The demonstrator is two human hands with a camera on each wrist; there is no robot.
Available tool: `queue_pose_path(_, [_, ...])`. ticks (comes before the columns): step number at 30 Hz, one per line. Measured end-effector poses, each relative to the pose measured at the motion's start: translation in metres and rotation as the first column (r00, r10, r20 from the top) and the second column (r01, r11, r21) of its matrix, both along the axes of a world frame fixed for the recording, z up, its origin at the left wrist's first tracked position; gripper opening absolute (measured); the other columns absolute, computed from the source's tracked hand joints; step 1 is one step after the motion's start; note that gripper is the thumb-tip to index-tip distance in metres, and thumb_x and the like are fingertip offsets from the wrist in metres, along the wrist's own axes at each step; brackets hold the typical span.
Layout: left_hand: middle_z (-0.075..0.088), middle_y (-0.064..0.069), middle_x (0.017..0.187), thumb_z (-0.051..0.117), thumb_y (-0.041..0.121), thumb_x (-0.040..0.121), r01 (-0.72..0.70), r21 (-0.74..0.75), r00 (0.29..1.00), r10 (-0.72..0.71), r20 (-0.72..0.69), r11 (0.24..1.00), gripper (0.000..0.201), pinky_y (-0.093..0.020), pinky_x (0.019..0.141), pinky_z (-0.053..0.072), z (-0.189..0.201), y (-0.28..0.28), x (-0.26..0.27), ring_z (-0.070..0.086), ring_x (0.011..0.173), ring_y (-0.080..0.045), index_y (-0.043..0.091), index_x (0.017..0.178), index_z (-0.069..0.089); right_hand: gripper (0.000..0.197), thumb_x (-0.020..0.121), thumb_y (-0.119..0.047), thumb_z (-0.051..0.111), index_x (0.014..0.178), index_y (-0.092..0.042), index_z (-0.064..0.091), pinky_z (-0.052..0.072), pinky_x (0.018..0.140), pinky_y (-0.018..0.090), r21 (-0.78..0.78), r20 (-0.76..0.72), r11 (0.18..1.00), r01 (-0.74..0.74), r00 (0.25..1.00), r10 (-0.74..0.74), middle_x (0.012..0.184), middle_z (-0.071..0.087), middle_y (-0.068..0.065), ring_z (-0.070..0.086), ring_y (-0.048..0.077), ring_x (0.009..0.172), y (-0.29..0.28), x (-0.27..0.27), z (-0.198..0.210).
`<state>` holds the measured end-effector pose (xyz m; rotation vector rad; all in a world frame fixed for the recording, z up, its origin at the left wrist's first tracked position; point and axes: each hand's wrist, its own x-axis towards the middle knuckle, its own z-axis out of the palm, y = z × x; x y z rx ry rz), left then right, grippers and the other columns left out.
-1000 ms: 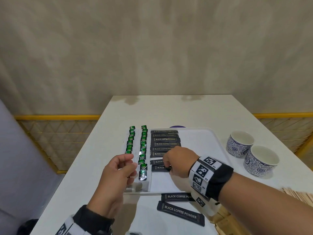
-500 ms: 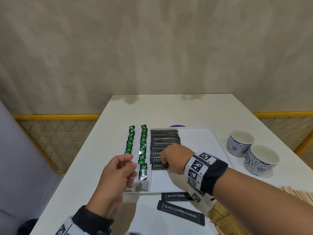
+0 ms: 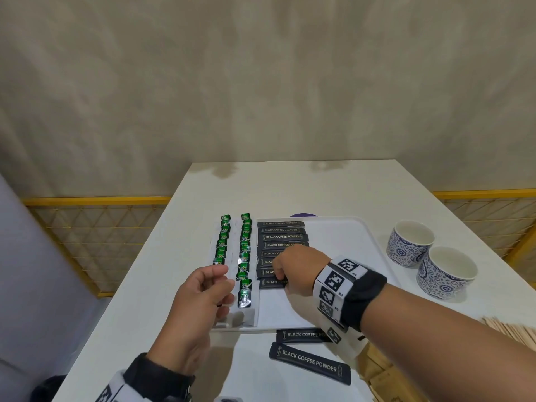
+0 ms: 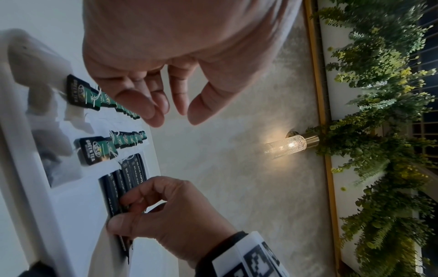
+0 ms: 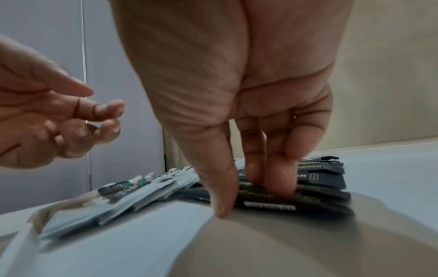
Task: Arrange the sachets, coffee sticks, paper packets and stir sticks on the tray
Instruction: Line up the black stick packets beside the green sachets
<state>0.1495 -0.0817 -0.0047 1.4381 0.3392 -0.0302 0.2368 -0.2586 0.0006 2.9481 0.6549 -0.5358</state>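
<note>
A white tray (image 3: 333,233) holds two columns of green tea sachets (image 3: 245,250) and, to their right, a column of black coffee sticks (image 3: 281,237). My right hand (image 3: 280,278) is on the nearest coffee stick (image 3: 271,282); its curled fingers lie on top and the thumb is at the near edge (image 5: 251,198). My left hand (image 3: 223,278) hovers over the tray's near left part, fingers loosely curled and holding nothing (image 4: 175,114). Two more coffee sticks (image 3: 309,362) lie on the table in front of the tray.
Two blue-patterned cups (image 3: 410,242) stand on the table right of the tray. Wooden stir sticks (image 3: 513,333) and brown paper packets (image 3: 385,381) lie at the near right, partly under my right forearm. The tray's right half is bare.
My right hand has shifted slightly left and away along the coffee stick column, staying on the nearest stick. The left hand has barely moved.
</note>
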Motion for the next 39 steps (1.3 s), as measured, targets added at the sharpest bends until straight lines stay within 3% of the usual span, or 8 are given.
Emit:
queue_pose_path(8, [0.06, -0.007, 0.087, 0.059, 0.001, 0.09, 0.016, -0.009, 1.0, -0.016, -0.011, 1.0, 0.018, -0.029, 0.061, 0.043, 0.003, 0.001, -0.001, 0.055, 0.072, -0.02, 0.012, 0.104, 0.064, 0.02, 0.089, -0.02, 0.063, 0.106, -0.013, 0.069, 0.051, 0.077, 0.028, 0.099, -0.008, 0.994, -0.053, 0.999, 0.054, 0.107, 0.067, 0.002, 0.063, 0.021, 0.098, -0.009, -0.03, 0.024])
queue_pose_path(11, [0.062, -0.006, 0.089, 0.059, 0.004, 0.091, 0.042, -0.011, 0.999, -0.042, -0.013, 0.999, 0.016, -0.031, 0.063, 0.043, 0.003, 0.002, -0.004, 0.056, 0.076, -0.022, 0.013, 0.102, 0.065, 0.034, 0.082, -0.042, 0.07, 0.098, -0.013, 0.071, 0.052, 0.072, 0.029, -0.067, -0.174, 0.991, -0.115, 0.979, 0.102, 0.097, 0.069, 0.0, 0.063, 0.018, 0.09, -0.015, -0.051, 0.037])
queue_pose_path(13, [0.062, -0.005, 0.09, 0.058, 0.005, 0.091, 0.062, -0.014, 0.998, -0.062, -0.014, 0.998, 0.014, -0.032, 0.064, 0.043, 0.004, 0.002, -0.007, 0.056, 0.078, -0.022, 0.013, 0.101, 0.065, 0.038, 0.078, -0.048, 0.072, 0.073, -0.012, 0.064, 0.053, 0.066, 0.03, -0.186, -0.225, 0.97, -0.154, 0.968, 0.11, 0.078, 0.064, 0.0, 0.062, 0.021, 0.078, -0.016, -0.064, 0.038])
queue_pose_path(15, [0.062, -0.005, 0.088, 0.058, 0.005, 0.091, 0.074, -0.021, 0.997, -0.074, -0.016, 0.997, 0.013, -0.032, 0.064, 0.042, 0.006, 0.002, -0.01, 0.056, 0.077, -0.022, 0.011, 0.1, 0.065, 0.046, 0.078, -0.047, 0.073, 0.059, -0.012, 0.051, 0.053, 0.065, 0.032, -0.267, -0.22, 0.947, -0.178, 0.968, 0.12, 0.064, 0.054, 0.001, 0.057, 0.023, 0.069, -0.015, -0.077, 0.034])
queue_pose_path(21, [0.06, -0.003, 0.084, 0.058, 0.004, 0.091, 0.093, -0.037, 0.996, -0.094, -0.005, 0.995, 0.012, -0.031, 0.063, 0.042, 0.01, 0.005, -0.019, 0.055, 0.074, -0.021, 0.011, 0.097, 0.065, 0.028, 0.084, -0.018, 0.066, 0.063, -0.011, 0.049, 0.028, 0.043, 0.022, -0.221, -0.031, 0.973, -0.072, 0.997, 0.067, 0.06, 0.043, 0.0, 0.038, 0.014, 0.048, -0.014, -0.104, 0.012])
queue_pose_path(29, [0.061, -0.004, 0.084, 0.057, 0.005, 0.092, 0.108, -0.053, 0.994, -0.109, -0.015, 0.993, 0.012, -0.03, 0.062, 0.043, 0.014, 0.011, -0.026, 0.056, 0.074, -0.021, 0.011, 0.098, 0.065, 0.007, 0.089, -0.009, 0.06, 0.083, -0.008, 0.058, 0.028, 0.044, 0.023, -0.145, -0.038, 0.987, -0.076, 0.997, 0.071, 0.066, 0.043, 0.003, 0.05, 0.024, 0.064, 0.003, -0.123, 0.007])
queue_pose_path(34, [0.06, -0.005, 0.081, 0.059, 0.008, 0.092, 0.152, -0.031, 0.987, -0.154, -0.041, 0.988, 0.009, -0.031, 0.064, 0.044, 0.015, 0.012, -0.027, 0.057, 0.072, -0.021, 0.01, 0.098, 0.065, 0.033, 0.093, -0.01, 0.054, 0.062, -0.006, 0.042, 0.026, 0.045, 0.024, -0.126, -0.067, 0.985, -0.12, 0.991, 0.113, 0.063, 0.04, 0.004, 0.037, 0.016, 0.051, 0.008, -0.128, 0.01])
queue_pose_path(39, [0.06, -0.002, 0.078, 0.06, 0.01, 0.091, 0.248, 0.035, 0.965, -0.244, -0.093, 0.968, 0.007, -0.029, 0.061, 0.043, 0.017, 0.01, -0.027, 0.057, 0.068, -0.021, 0.009, 0.097, 0.064, 0.039, 0.095, -0.007, 0.047, 0.058, -0.008, 0.036, 0.025, 0.047, 0.023, -0.14, -0.107, 0.982, -0.13, 0.988, 0.115, 0.063, 0.037, 0.003, 0.034, 0.015, 0.052, 0.01, -0.122, 0.011])
